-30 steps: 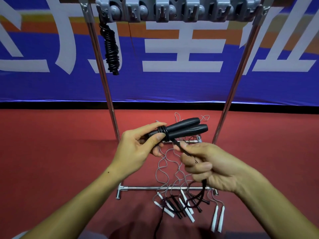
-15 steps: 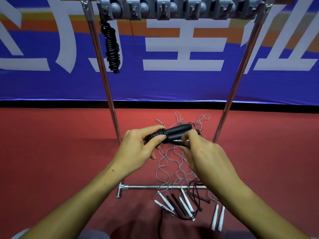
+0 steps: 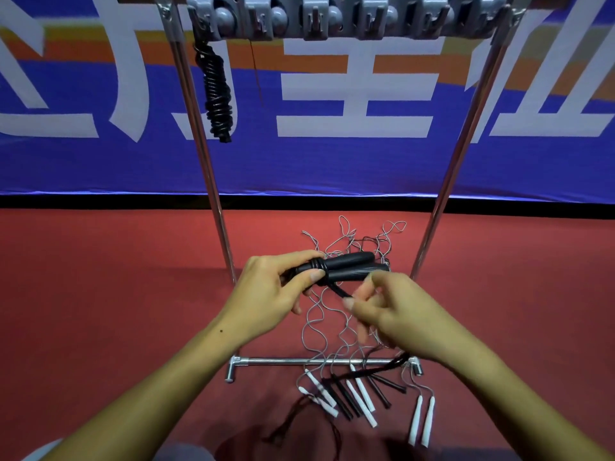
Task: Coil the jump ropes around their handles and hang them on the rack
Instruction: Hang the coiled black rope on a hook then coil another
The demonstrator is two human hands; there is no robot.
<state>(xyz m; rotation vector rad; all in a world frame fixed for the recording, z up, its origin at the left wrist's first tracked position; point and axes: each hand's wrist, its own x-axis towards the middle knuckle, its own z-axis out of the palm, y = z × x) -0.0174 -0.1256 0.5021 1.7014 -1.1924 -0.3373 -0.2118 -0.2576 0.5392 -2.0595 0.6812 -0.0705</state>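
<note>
The pair of black handles (image 3: 346,269) is held side by side in the left hand (image 3: 266,294), above the red floor (image 3: 100,294) and just in front of the rack (image 3: 319,362). The left grip is closed round the handles' left end, the thumb pressed onto the few turns of rope already wound there. The black rope (image 3: 337,291) leaves those turns and runs down and right into the right hand (image 3: 396,314), whose grip is a pinch of thumb and forefinger on the rope, close to the handles. Beyond that hand the slack trails down to the floor near the rack's base bar.

The step in hand is judged to be the winding, at an early stage: most of the handles' length is bare. For a good coil, the rope is best kept taut between the two hands, so that each turn is laid snug against the last and none is crossed. The started turns should be kept pinned under the left thumb, or they may spring loose. The rope should be let slide through the right pinch and fed, not dragged, since the slack lies among the grey ropes and white handles (image 3: 361,392) on the floor and could be snagged there.

One coiled black rope (image 3: 218,94) is already hung at the rack's far left hook; the grey hooks (image 3: 376,18) to its right are free.
</note>
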